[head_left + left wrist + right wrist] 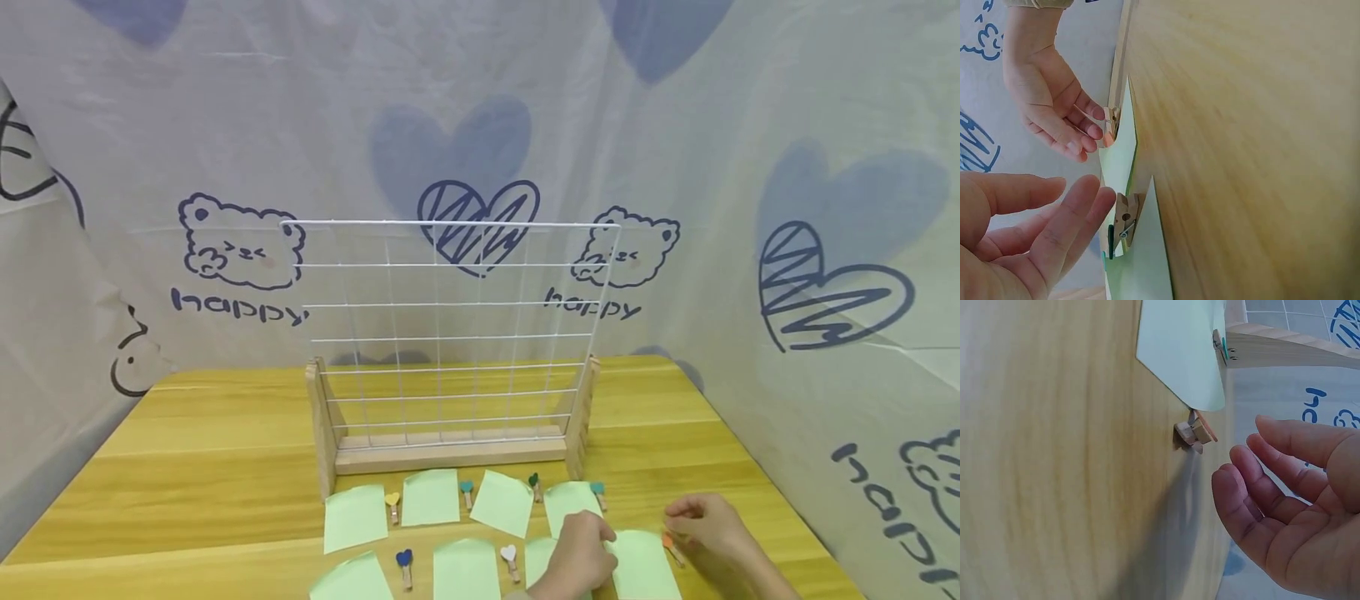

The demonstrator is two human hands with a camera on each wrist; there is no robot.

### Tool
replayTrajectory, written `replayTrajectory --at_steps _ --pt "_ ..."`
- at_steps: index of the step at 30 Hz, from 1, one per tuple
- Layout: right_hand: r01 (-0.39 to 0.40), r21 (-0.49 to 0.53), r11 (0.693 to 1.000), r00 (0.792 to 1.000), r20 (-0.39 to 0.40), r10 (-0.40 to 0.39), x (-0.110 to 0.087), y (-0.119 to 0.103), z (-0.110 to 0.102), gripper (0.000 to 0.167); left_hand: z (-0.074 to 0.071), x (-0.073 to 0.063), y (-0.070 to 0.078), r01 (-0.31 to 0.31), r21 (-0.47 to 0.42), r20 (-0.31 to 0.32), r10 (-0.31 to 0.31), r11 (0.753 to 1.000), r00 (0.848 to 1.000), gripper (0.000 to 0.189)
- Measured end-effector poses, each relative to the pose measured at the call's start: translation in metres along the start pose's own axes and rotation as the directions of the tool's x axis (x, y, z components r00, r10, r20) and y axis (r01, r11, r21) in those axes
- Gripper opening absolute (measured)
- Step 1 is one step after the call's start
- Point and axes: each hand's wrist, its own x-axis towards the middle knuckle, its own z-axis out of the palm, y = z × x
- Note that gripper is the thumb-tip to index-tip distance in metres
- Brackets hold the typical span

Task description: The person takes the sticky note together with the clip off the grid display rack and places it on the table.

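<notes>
My left hand (579, 552) hovers over the front row of pale green paper notes, fingers loosely bent. In the left wrist view its fingertips come right beside a small wooden clothespin (1125, 219) with a dark green top, and nothing shows in its grasp. To the right, my right hand (708, 527) is close beside a clothespin with an orange heart (669, 546), which lies at the edge of a green note (647, 568). The right wrist view shows that hand's fingers curved and apart from the orange clothespin (1194, 432), holding nothing.
Behind the notes stands a white wire grid (457, 337) in a wooden base (450, 454). Heart clothespins in yellow (393, 504), dark blue (405, 567) and white (510, 562) lie among the notes on the wooden table (187, 483). A printed cloth (337, 125) hangs behind.
</notes>
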Motion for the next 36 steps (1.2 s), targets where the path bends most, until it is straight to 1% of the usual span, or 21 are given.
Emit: replayTrajectory --at_steps 2,5,9,11,15,18,21,26,28,31,34,36 --pt "0.0 -0.004 1.0 1.0 -0.007 0.0 -0.001 -0.001 -0.001 0.02 0.0 0.0 0.001 -0.008 0.009 -0.006 0.008 1.0 1.0 0.022" --pt "0.023 -0.015 1.0 1.0 -0.01 -0.023 -0.002 -0.002 -0.003 0.022 -0.001 0.001 0.001 -0.031 0.002 -0.012 0.031 1.0 0.999 0.017" --pt "0.049 -0.046 0.998 0.998 -0.044 -0.051 -0.003 -0.005 -0.005 0.022 -0.007 0.0 0.001 -0.086 -0.071 -0.022 0.085 0.994 0.996 0.007" --pt "0.054 -0.052 0.997 0.996 -0.063 -0.058 -0.003 -0.009 -0.004 0.022 -0.012 0.0 0.0 -0.115 -0.106 -0.035 0.112 0.988 0.993 0.005" --pt "0.086 -0.019 0.996 0.993 -0.084 -0.087 -0.003 -0.017 0.0 0.022 -0.023 -0.002 -0.001 -0.199 -0.141 -0.088 0.188 0.97 0.978 0.005" --pt "0.133 0.012 0.991 0.988 -0.08 -0.132 -0.002 -0.024 0.004 0.021 -0.032 -0.003 -0.001 -0.243 -0.16 -0.117 0.226 0.957 0.967 0.005" --pt "0.155 0.045 0.987 0.986 -0.077 -0.151 -0.002 -0.031 0.009 0.022 -0.042 -0.004 -0.002 -0.271 -0.148 -0.137 0.252 0.951 0.958 0.006" --pt "0.15 0.101 0.984 0.987 -0.075 -0.143 0.0 -0.042 0.016 0.022 -0.058 -0.004 -0.004 -0.302 -0.101 -0.169 0.283 0.948 0.944 0.007" --pt "0.145 0.113 0.983 0.987 -0.081 -0.137 0.001 -0.047 0.019 0.021 -0.065 -0.004 -0.005 -0.306 -0.097 -0.183 0.285 0.947 0.941 0.007" --pt "0.152 0.127 0.98 0.987 -0.078 -0.143 0.002 -0.054 0.022 0.02 -0.074 -0.006 -0.006 -0.299 -0.111 -0.2 0.273 0.948 0.941 0.007" --pt "0.179 0.13 0.975 0.983 -0.072 -0.171 0.001 -0.06 0.024 0.019 -0.084 -0.008 -0.007 -0.301 -0.115 -0.215 0.272 0.947 0.938 0.006" --pt "0.198 0.125 0.972 0.979 -0.078 -0.189 0.0 -0.064 0.025 0.018 -0.09 -0.01 -0.007 -0.292 -0.108 -0.221 0.263 0.95 0.939 0.007"
